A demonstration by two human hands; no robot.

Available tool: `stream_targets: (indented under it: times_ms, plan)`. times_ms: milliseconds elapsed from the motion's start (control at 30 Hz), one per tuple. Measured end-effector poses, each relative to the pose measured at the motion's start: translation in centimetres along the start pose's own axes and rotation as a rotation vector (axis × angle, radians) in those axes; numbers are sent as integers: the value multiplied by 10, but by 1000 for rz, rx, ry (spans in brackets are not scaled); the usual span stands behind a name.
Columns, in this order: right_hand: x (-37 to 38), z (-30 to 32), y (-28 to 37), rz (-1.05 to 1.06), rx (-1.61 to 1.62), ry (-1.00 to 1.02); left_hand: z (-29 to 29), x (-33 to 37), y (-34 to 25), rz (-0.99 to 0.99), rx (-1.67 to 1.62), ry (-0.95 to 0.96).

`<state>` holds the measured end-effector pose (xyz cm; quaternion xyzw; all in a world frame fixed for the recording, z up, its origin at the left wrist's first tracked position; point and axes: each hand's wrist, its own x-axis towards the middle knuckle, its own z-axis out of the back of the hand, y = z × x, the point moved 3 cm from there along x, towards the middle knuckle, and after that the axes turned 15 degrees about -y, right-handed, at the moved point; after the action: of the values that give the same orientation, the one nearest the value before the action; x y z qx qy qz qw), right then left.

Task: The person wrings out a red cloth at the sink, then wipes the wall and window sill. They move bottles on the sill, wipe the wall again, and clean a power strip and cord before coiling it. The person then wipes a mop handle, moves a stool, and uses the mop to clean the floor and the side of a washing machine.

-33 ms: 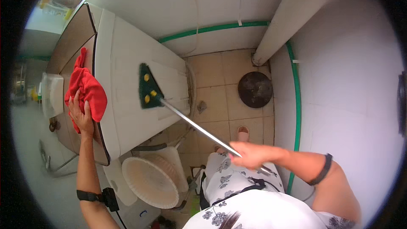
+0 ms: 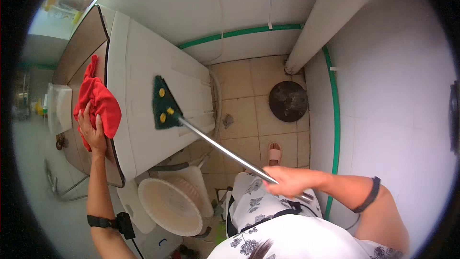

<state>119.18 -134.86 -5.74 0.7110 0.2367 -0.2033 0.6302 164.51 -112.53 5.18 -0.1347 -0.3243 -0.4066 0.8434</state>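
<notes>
My right hand (image 2: 290, 182) is closed round the metal pole of a long-handled scrub brush (image 2: 218, 149). The brush's dark green triangular head (image 2: 165, 108), with yellow round parts, is over the white side of a washing machine (image 2: 143, 57). On the machine's brown top (image 2: 88, 33) lies a crumpled red cloth (image 2: 100, 100). My left hand (image 2: 91, 129) rests on the cloth with its fingers stretched out and apart, partly sunk among the folds.
A cream basin (image 2: 170, 206) stands on a white stool or chair near the machine. A dark round lid-like disc (image 2: 288, 101) lies on the tiled floor, beside a thick white pipe (image 2: 340, 12). A clear plastic container (image 2: 58, 108) sits on the machine's far-left side.
The brush head has shifted slightly left and down across the machine's side. My right hand has moved a little right and down with the pole. My left hand and the cloth stay put.
</notes>
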Motion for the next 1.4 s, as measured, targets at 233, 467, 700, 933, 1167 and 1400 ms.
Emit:
stream_targets:
  times_ms: [233, 467, 700, 933, 1167, 1400]
  plan:
    - [59, 18, -43, 128, -218, -196, -2, 2, 3, -11, -12, -22]
    - [162, 16, -40, -75, -34, -278, -3, 3, -1, -5, 18, -47]
    - [-9, -11, -14, 118, -88, -100, -2, 3, -5, 1, 10, -41]
    - [26, -12, 4, 196, -200, -389, -5, 2, -2, -37, 43, -57]
    - [145, 33, 34, 146, -127, -433, -3, 2, -5, -23, 17, -50]
    - [-13, -10, 34, 185, -240, -318, -2, 4, -10, 16, 78, -24]
